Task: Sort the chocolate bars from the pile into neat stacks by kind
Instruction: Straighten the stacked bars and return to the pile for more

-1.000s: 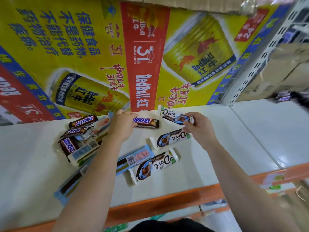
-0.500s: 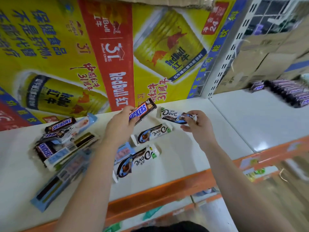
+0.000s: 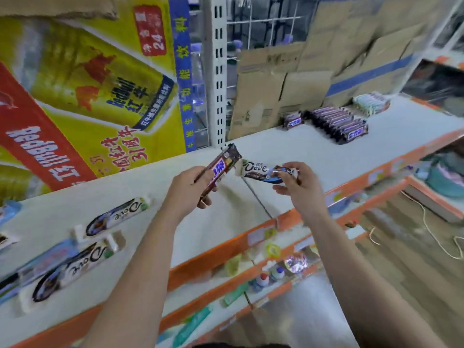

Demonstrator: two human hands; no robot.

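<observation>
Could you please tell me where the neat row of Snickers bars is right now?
In the head view, the row of Snickers bars lies upper right on the white shelf, before the cardboard, between a lone dark bar and a pale stack.

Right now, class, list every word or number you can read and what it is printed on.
"Dove": white bar in the right hand.
"Dove": two white bars on the shelf.
"RedBull", "24": poster.
Blurred: brown bar in the left hand; dark bars farther right.

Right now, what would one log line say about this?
left hand: holds brown bar | right hand: holds white bar | both above shelf
</observation>
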